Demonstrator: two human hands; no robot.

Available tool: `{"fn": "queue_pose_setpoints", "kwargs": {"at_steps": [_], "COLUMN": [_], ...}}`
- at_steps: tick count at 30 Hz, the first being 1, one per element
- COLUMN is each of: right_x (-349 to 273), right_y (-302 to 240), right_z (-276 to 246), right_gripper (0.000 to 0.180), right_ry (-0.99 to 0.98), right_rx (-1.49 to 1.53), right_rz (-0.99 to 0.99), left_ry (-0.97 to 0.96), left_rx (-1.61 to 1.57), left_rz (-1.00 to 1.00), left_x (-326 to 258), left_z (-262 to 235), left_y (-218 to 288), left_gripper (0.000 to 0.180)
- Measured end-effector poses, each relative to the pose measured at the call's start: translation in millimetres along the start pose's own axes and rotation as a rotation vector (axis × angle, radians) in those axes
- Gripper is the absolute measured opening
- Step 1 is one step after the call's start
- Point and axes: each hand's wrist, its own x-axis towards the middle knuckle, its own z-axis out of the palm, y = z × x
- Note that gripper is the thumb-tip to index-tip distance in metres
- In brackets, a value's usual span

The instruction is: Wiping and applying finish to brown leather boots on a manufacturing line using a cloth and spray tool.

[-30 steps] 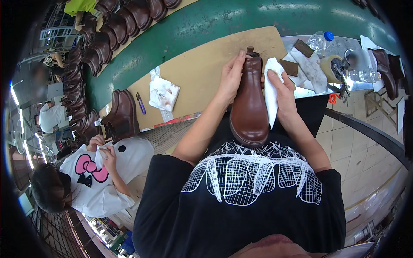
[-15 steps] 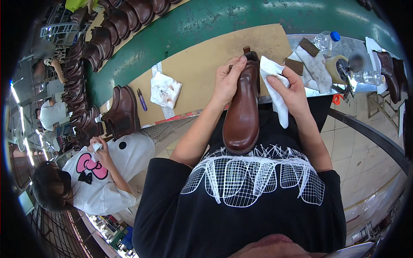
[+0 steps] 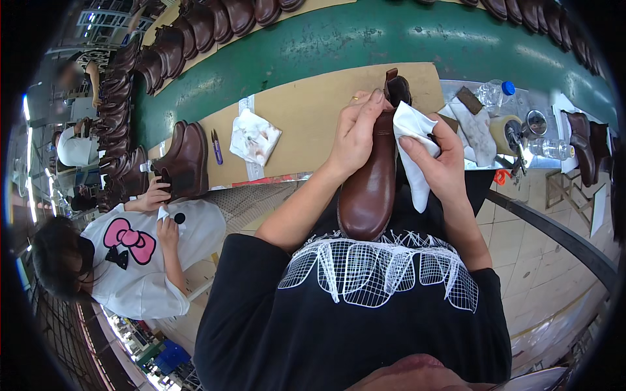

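A brown leather boot (image 3: 366, 199) is held in front of my chest, its toe pointing at me and its pull tab (image 3: 392, 77) at the far end. My left hand (image 3: 357, 130) grips the boot's upper near the ankle, thumb on top. A white cloth (image 3: 412, 124) hangs from my right hand (image 3: 440, 159), pinched between thumb and fingers. The cloth lies against the right side of the boot's shaft, and its lower end dangles free. Part of the boot's opening is hidden behind my fingers and the cloth.
On the cardboard-topped bench (image 3: 306, 117) lie a stained white cloth (image 3: 255, 138) and purple-handled snips (image 3: 216, 147). Brown boots (image 3: 186, 159) stand at the left. Right are a plastic bottle (image 3: 495, 94), a sponge block (image 3: 469, 100) and a tape roll (image 3: 507, 133). A co-worker (image 3: 130, 251) handles a boot at left.
The view has tilted, showing more of the bench's far side. My left hand has shifted on the boot's shaft. The co-worker's hand has moved onto a boot.
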Motion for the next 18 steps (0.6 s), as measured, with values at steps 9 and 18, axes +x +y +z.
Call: {"fn": "queue_pose_setpoints", "kwargs": {"at_steps": [9, 18], "right_x": [-1.3, -3.4], "right_y": [-10.4, -10.6], "right_z": [9.3, 7.7], "right_gripper": [0.019, 0.021], "right_ry": [-0.06, 0.103], "right_rx": [-0.264, 0.114], "right_rz": [-0.127, 0.069], "left_ry": [0.018, 0.061], "left_rx": [0.143, 0.03], "left_rz": [0.007, -0.139], "left_x": [-2.3, -6.0], "left_z": [4.6, 7.0], "left_y": [4.2, 5.2], "left_gripper": [0.049, 0.052]}}
